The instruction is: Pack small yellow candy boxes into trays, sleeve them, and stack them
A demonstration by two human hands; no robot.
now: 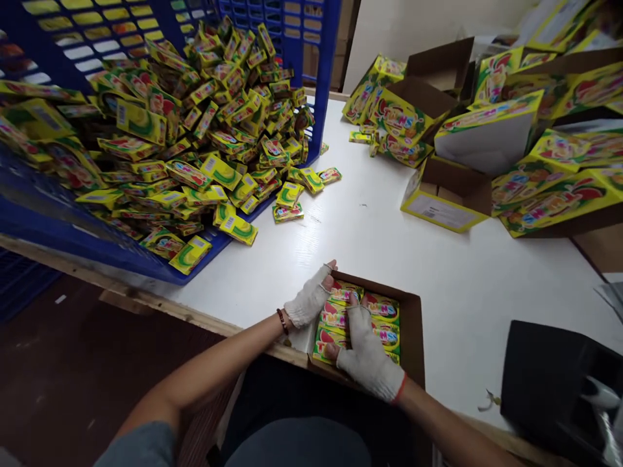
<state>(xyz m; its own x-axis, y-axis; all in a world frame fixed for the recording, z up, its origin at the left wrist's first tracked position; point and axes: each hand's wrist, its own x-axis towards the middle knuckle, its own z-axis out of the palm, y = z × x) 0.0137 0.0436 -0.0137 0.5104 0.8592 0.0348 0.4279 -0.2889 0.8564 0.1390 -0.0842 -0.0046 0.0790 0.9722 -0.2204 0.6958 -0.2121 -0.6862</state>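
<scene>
An open cardboard box (413, 337) stands at the table's near edge, with yellow-green small candy packs (333, 316) laid in rows inside it. My left hand (311, 298), in a white fingerless glove, grips the box's left wall near the far corner, thumb over the rim. Across the packs lies my right hand (367, 347), gloved the same way. Its thumb and fingers are spread over the left and middle packs, touching their tops. Part of the right column is hidden beneath that hand.
A blue plastic crate (324, 78) heaped with small packs (224, 139) lies at the left, some spilled onto the white table (360, 237). Several printed cartons (442, 201) crowd the back right. A black object (540, 370) sits at the near right.
</scene>
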